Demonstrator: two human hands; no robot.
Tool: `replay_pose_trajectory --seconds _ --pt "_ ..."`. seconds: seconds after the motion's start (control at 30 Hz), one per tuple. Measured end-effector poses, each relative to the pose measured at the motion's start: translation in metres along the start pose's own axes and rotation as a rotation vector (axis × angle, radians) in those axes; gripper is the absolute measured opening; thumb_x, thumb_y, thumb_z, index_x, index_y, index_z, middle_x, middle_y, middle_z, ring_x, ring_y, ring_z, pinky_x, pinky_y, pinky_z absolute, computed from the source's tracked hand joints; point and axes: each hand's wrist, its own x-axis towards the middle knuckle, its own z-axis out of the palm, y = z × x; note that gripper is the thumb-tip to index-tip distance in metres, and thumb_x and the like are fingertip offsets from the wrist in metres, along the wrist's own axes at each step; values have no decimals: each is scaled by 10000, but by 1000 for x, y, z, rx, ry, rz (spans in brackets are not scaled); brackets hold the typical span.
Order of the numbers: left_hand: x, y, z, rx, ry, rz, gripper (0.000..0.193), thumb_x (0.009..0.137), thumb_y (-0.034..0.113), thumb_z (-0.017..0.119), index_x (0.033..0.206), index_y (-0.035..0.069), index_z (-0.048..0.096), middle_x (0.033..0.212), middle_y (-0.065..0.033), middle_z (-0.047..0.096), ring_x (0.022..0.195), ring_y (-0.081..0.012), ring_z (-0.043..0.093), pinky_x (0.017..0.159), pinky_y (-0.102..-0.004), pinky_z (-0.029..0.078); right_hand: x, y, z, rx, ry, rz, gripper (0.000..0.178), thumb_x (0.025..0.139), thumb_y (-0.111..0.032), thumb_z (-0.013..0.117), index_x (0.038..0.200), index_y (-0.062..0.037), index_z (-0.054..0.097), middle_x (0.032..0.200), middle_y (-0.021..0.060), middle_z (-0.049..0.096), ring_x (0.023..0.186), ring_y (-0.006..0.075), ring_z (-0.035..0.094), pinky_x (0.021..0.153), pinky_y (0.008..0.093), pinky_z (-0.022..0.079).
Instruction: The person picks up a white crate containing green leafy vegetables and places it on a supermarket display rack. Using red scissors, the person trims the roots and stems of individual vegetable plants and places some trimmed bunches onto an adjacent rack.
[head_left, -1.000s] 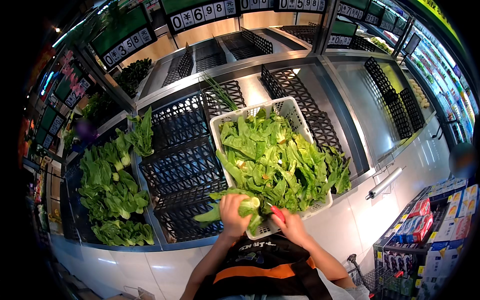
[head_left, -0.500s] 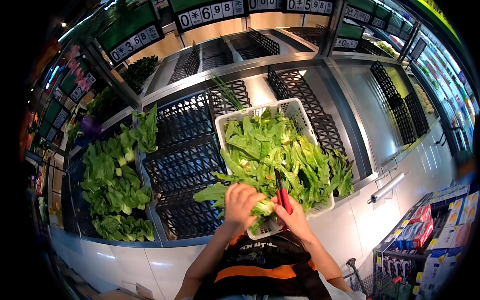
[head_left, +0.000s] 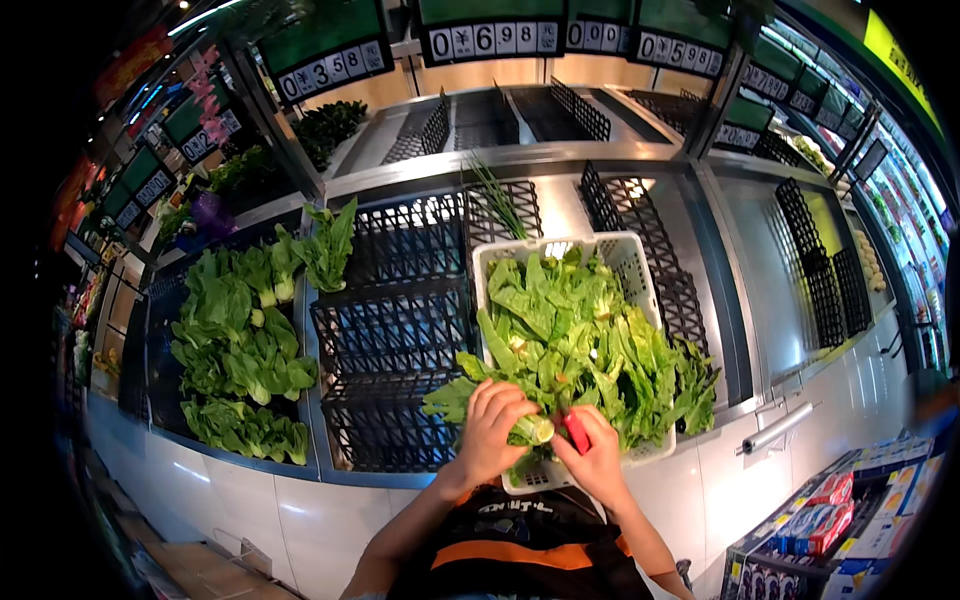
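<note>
My left hand (head_left: 490, 428) is wrapped round the base of a leafy lettuce (head_left: 537, 431), its pale round stem end pointing right and its leaves trailing to the left. My right hand (head_left: 596, 455) grips a knife (head_left: 577, 432) by its red handle, close beside that stem end. The dark blade points away from me and is hard to make out against the leaves. Under and beyond both hands is a white plastic crate (head_left: 640, 262) heaped with loose green lettuces (head_left: 570, 310). Some leaves hang over its right side.
The crate rests on a metal display counter with black lattice racks (head_left: 390, 320). Leafy greens (head_left: 240, 330) lie in the left bay, and thin green stalks (head_left: 497, 203) behind the crate. Price signs (head_left: 490, 40) hang above. A roll holder (head_left: 778, 428) and boxed goods (head_left: 830, 510) are at the right.
The whole scene has shifted right in view as my head turned. The lettuce's stem end now shows more fully beside the knife, and the blade, plain to see before, is less visible.
</note>
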Motion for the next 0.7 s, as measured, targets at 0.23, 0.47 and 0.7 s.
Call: replay_pose_trajectory --seconds 0.23,0.47,0.7 --pt "4 5 -11 -9 81 -14 619 570 95 838 1128 139 574 1137 -69 540 1179 -291 482 1088 -490 313 4 -2 -9 -196 45 12 243 701 -34 676 937 17 638 829 143 586 731 303 600 678 347 484" --pt "20 14 -17 -72 187 113 595 635 244 833 1160 222 556 1301 -63 476 1316 -316 352 1114 -542 280 -7 43 -3 487 7 628 144 946 -166 589 1054 -78 554 801 44 631 544 124 563 486 253 468" --pt "2 20 19 -148 2 284 707 720 -68 622 1317 272 454 1559 -49 221 1467 -289 126 1200 -529 93 -11 52 7 1157 65 793 431 995 -337 498 1360 -112 461 1119 108 634 934 199 664 716 321 588"
